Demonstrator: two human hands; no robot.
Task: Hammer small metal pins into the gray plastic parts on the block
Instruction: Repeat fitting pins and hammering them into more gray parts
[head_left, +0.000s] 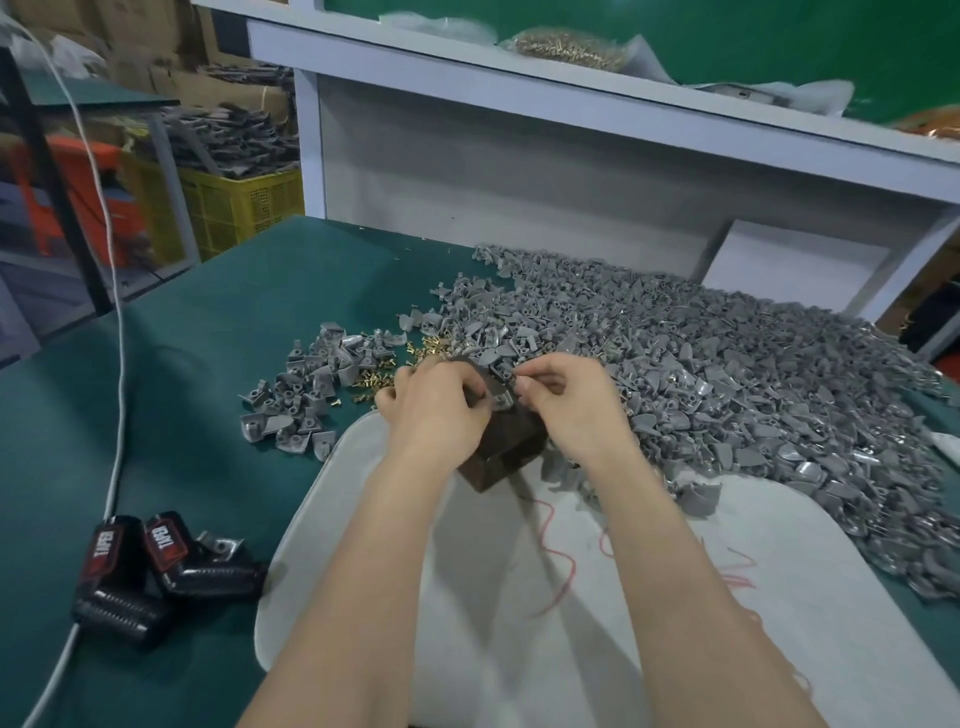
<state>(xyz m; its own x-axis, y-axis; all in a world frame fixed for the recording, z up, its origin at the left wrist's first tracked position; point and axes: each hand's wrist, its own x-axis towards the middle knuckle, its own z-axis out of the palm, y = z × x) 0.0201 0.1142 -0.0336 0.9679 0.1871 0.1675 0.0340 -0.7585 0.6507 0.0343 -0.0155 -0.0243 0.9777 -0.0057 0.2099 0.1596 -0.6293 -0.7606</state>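
Note:
A dark wooden block (506, 449) stands on a white cloth (519, 597) at the table's middle. A gray plastic part (496, 392) sits on top of the block, and both hands meet over it. My left hand (439, 405) curls its fingers round the part from the left. My right hand (566, 402) pinches at the part's right side with thumb and fingertips; whether a pin is between them is hidden. Small brass pins (415, 353) lie scattered just beyond the hands. No hammer shows in view.
A large heap of gray plastic parts (727, 364) covers the green table to the right and behind. A smaller pile (301, 395) lies left of the block. Two black devices (156, 571) on a white cable (117, 415) sit front left. A white shelf (519, 130) rises at the back.

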